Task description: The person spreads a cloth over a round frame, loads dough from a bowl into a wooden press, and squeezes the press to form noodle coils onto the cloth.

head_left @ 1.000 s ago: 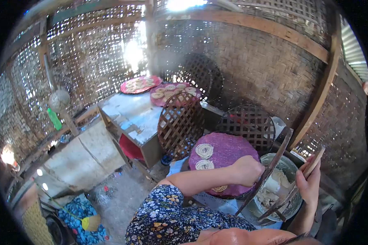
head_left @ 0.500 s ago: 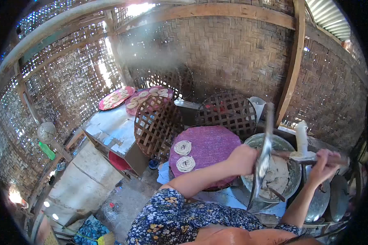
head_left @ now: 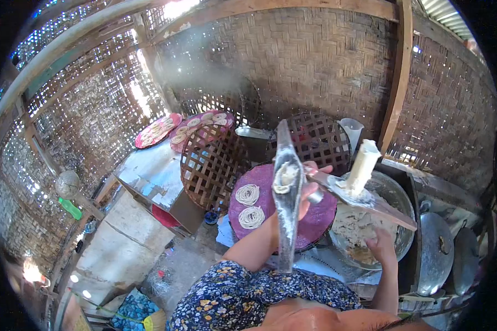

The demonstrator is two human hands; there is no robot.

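Note:
My left hand is closed round two wooden press pieces. One piece stands nearly upright in front of the hand, with a dough-smeared hollow in it. The other piece slants right over the bowl and carries an upright, dough-coated tube. My right hand reaches into the metal bowl at the dough, thumb apart from the somewhat blurred fingers. Left of the bowl is a round purple tray with two coils of noodle-like dough, partly hidden by my left arm.
Two openwork baskets lean behind the purple tray. Pink trays with dough coils stand on a worn table at the left. A pale plastic jug is behind the bowl. Large metal lids stand at the right.
My left hand has moved left with the upright piece and now also holds the tube piece. My right hand has let that piece go and dropped into the bowl.

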